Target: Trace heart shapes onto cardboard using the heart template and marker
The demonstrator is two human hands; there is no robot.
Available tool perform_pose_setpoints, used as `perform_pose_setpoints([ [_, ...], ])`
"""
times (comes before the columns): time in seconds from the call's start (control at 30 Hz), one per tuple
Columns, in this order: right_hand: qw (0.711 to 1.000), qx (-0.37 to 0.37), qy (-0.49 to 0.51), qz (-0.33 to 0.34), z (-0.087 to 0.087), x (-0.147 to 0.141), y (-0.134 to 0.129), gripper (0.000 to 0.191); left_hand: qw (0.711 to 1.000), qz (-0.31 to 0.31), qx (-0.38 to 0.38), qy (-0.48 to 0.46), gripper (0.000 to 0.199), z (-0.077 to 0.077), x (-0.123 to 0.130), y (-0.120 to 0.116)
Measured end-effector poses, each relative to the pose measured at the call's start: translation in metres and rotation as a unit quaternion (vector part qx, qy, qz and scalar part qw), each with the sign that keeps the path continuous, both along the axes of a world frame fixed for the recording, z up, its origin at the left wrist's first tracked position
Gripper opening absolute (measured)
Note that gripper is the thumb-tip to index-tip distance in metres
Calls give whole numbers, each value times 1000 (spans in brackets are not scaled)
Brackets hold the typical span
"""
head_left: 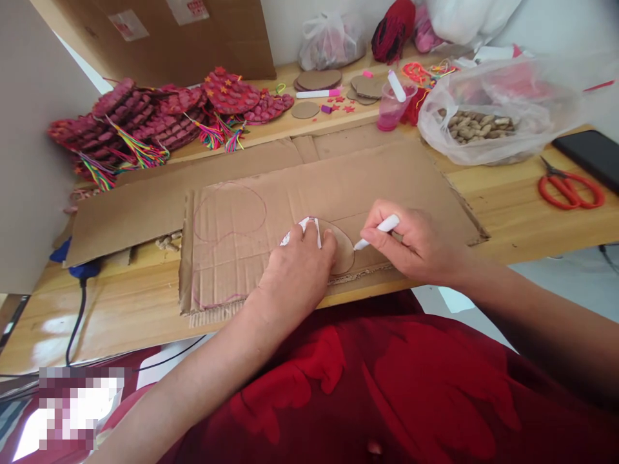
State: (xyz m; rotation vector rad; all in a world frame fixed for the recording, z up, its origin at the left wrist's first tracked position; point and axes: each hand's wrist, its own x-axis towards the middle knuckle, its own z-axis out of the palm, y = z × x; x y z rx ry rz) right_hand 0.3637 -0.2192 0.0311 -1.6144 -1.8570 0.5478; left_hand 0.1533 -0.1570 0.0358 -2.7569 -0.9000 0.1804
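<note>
A large cardboard sheet (377, 174) lies on the wooden table, with a curved outline (265, 209) drawn on its left part. On the sheet's front part is a rounded cardboard piece (344, 252) with a white printed patch (286, 240). My left hand (304, 261) lies over this piece, fingers spread and pressing it down. In my right hand (411, 241) is a white marker (387, 224), pinched between thumb and fingers, its tip touching the right edge of the piece. My left fingers hide part of the piece.
Red scissors (570, 192) and a black phone (592, 154) lie at the right. A plastic bag of peanuts (478, 125) stands behind them. Maroon decorated pieces with tassels (164, 116) are piled at the back left. A pink cup (393, 111) holds a marker.
</note>
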Motion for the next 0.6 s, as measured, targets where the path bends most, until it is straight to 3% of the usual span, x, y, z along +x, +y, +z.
perform_pose_setpoints([
  [0.2, 1000, -15, 17, 13, 1, -3, -12, 25, 999, -4, -32, -12, 29, 3, 1, 2],
  [0.37, 1000, 12, -5, -26, 3, -2, 4, 21, 998, -12, -49, -26, 22, 3, 1, 3],
  [0.6, 997, 63, 17, -38, -7, 1, 27, 23, 997, -30, -65, 1, 35, 5, -5, 8],
])
